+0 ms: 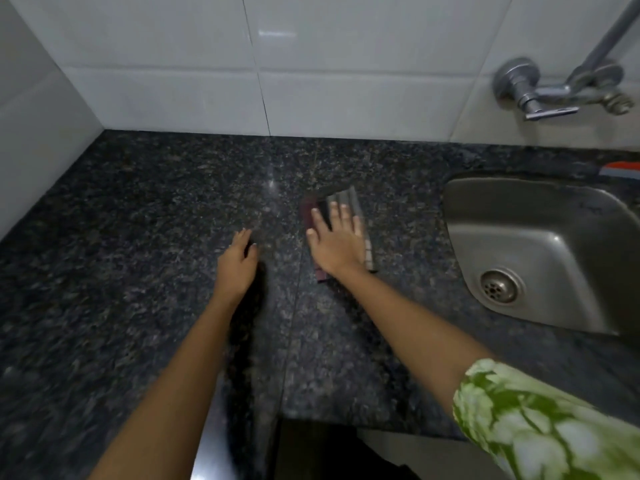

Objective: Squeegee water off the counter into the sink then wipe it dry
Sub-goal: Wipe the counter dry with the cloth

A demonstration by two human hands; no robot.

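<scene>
White wall tiles (166, 57) back a dark speckled granite bench (121, 237), with the steel sink (540, 244) set in at my right under a wall tap (554, 88). I judge the wiping-dry step is in hand: my right hand (337, 242) lies flat, fingers straight and spread, pressing a folded cloth (349, 199) on the stone just left of the sink. My left hand (239, 259) holds nothing, fingers loosely bent, touching or just over the bench. An orange-and-grey tool (621, 169), perhaps the squeegee, lies behind the sink. Next, I'd keep firm flat pressure and sweep over the unwiped stone.
</scene>
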